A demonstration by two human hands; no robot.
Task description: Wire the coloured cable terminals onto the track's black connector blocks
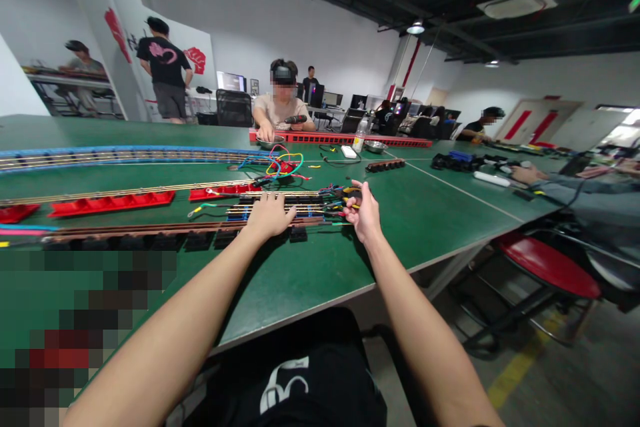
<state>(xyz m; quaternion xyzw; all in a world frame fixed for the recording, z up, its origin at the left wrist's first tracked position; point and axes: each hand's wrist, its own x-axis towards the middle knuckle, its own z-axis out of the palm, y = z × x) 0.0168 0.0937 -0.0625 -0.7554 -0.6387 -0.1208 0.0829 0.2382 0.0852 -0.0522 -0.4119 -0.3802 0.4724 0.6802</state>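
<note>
My left hand (271, 216) lies with its fingers stretched flat over a short black-and-blue rail assembly (239, 211) that carries metal strips. From that assembly's right end, several coloured wires (330, 193) fan out toward my right hand (367, 213). Its fingers are curled around a black-and-yellow hand tool (352, 195), which looks like pliers; the fingers hide part of it. Along the near side runs a long brown rail (150, 229) on black blocks, passing beneath my left hand. A green-yellow wire (203, 208) with a ring end lies left of that hand.
Red rail holders (113, 203) and a long blue rail (125, 155) stretch leftward on the green table (320, 273). Loose coloured wires (285, 163) lie farther back. Across the table, a person (283, 103) sits behind a red rail (345, 139). A red stool (550, 265) stands right.
</note>
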